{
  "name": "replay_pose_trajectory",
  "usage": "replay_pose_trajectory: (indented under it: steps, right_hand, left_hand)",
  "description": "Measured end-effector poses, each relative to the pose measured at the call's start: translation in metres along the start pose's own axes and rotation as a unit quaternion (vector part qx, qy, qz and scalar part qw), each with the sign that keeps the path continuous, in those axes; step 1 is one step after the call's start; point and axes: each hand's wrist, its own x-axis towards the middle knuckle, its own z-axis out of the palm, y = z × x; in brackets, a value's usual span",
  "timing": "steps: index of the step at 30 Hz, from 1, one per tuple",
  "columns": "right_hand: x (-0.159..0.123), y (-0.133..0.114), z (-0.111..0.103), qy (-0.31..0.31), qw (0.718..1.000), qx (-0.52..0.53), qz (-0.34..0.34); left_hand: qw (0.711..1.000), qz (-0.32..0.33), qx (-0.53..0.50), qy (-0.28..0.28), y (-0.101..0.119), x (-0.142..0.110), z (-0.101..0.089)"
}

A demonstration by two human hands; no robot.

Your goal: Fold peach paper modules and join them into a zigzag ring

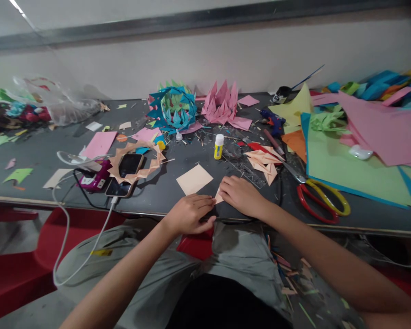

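A small piece of peach paper (219, 196) lies at the table's front edge, mostly hidden between my hands. The fingertips of my left hand (192, 212) press on its left side, with the thumb held lower. My right hand (242, 195) has its curled fingers on the paper's right side. Just beyond the left hand a peach paper sheet (194, 179) lies flat. An upright yellow glue stick (218, 147) with a white cap stands farther back. Several folded peach paper pieces (265, 161) lie to the right, near the scissors (317, 194) with red and yellow handles.
On the left, a zigzag peach paper ring (150, 171) rests over a phone (128, 171) beside a purple power adapter (95, 178) with cables. Blue (178, 112) and pink (221, 105) folded-paper crowns stand behind. A glue gun (274, 121) and coloured sheets (356, 169) occupy the right.
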Motion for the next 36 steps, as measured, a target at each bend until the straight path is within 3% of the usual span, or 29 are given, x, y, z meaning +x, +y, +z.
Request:
replay_pose_trajectory:
  steps: [7, 16, 28, 36]
  right_hand:
    - [-0.001, -0.006, 0.002, 0.01, 0.999, -0.027, 0.018]
    - [-0.002, -0.007, 0.0, 0.011, 1.0, -0.014, 0.019]
    - [-0.014, 0.01, 0.007, 0.071, 0.974, 0.212, 0.041]
    - [-0.017, 0.019, 0.007, 0.063, 0.951, 0.303, 0.025]
  left_hand:
    - [0.999, -0.033, -0.011, 0.023, 0.002, -0.003, 0.008]
    - [0.992, -0.107, 0.019, -0.069, 0.017, 0.001, 0.009]
    - [0.984, -0.15, 0.078, -0.054, 0.029, 0.0, 0.02]
    - [0.983, -0.172, 0.031, -0.057, 0.026, 0.002, 0.01]
